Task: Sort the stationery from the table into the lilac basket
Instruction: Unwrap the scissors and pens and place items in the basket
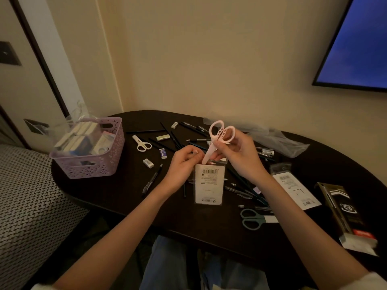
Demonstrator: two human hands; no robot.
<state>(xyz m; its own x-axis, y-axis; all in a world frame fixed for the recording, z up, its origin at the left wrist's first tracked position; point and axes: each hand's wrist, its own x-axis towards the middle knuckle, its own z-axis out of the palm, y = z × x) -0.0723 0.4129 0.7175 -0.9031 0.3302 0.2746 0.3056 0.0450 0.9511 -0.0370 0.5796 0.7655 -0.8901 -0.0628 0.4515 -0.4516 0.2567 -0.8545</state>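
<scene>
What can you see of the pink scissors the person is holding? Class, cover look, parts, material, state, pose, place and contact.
The pink scissors are pale pink, apparently plastic, with two oval finger loops pierced by small holes. The blades sit closed inside a matching pink cover. They are held above the dark table, loops up, tip down and tilted left, entering the top of a clear packet with a barcoded white card. The right hand grips them below the loops; the left hand pinches the packet's top edge.

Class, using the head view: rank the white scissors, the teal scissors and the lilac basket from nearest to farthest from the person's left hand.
1. White scissors: just up and left of the left hand, on the table.
2. Lilac basket: farther left, at the table's left end.
3. Teal scissors: farthest, down to the right near the table's front edge.
</scene>
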